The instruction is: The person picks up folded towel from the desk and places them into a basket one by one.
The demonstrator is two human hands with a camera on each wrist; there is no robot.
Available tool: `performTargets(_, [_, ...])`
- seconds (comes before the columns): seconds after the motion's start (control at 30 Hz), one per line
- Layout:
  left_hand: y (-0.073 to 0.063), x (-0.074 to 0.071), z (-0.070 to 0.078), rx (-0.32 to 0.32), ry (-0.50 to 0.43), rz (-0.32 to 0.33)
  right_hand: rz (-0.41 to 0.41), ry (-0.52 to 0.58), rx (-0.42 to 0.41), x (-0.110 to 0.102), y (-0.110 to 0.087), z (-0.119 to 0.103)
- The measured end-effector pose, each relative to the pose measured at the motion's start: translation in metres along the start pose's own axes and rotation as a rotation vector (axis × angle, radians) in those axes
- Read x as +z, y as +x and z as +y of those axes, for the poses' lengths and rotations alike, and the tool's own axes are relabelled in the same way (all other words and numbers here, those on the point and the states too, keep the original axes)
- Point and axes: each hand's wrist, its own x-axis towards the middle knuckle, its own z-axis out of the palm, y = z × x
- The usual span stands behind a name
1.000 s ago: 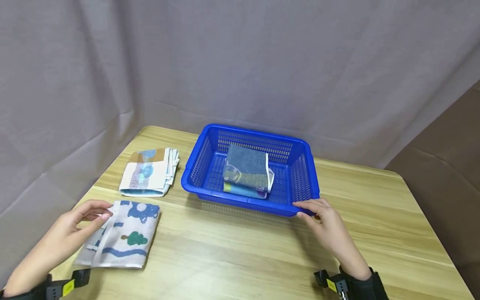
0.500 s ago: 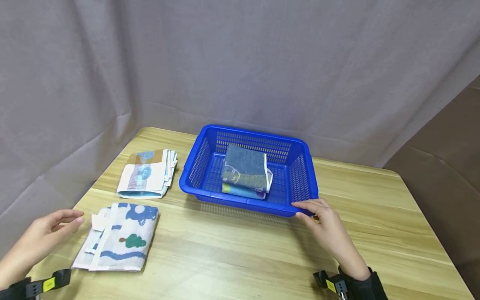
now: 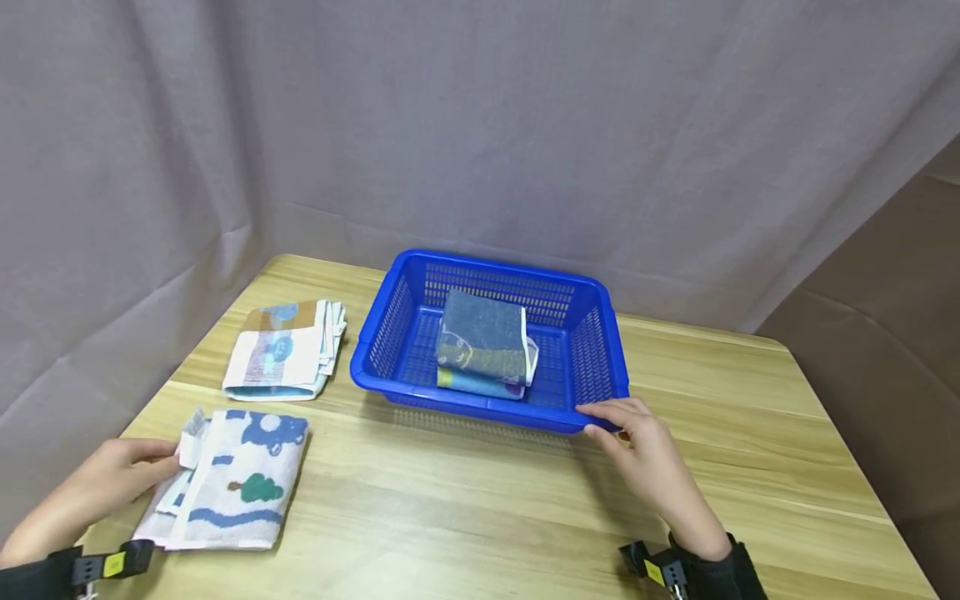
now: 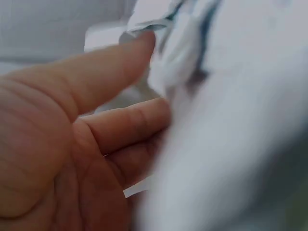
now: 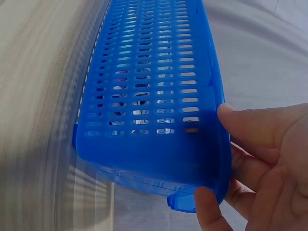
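Plainly, from my remote seat, the left hand (image 3: pixel 112 479) was at the outer edge of the patterned towel (image 3: pixel 251 492), which lay folded on the table (image 3: pixel 420 517) just inward of its fingertips. The thumb and fingers stood apart, with cloth at their tips, and in the blurred wrist view I could not tell whether they bore any weight. The right hand (image 3: pixel 645 442) had its thumb and fingers curled about the rim at the near corner of the blue basket (image 3: pixel 427 396), which sat ahead of and between the two hands. In it lay a folded dark towel (image 3: pixel 483 325); just forward of the left hand rested a white and brown towel (image 3: pixel 273 354).

I judged the patterned towel light, soft and limp, neither slippery nor fragile, its layers apt to slide apart if only the loose top flap was taken. I favoured a hold with the thumb above and the fingers beneath the whole stack. The basket looked like stiff, light plastic that would shift easily if pulled, so the rim under the right hand seemed a sound place to grip.
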Motion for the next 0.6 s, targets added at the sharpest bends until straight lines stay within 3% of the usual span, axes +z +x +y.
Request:
performTargets(0.37, [-0.001, 0.012, 0.007, 0.053, 0.055, 0.009, -0.005, 0.010, 0.002, 0.002, -0.001, -0.001])
performTargets(0.6, [-0.005, 0.020, 0.019, 0.185, 0.133, 0.051, 0.009, 0.019, -0.011, 0.000, 0.000, 0.000])
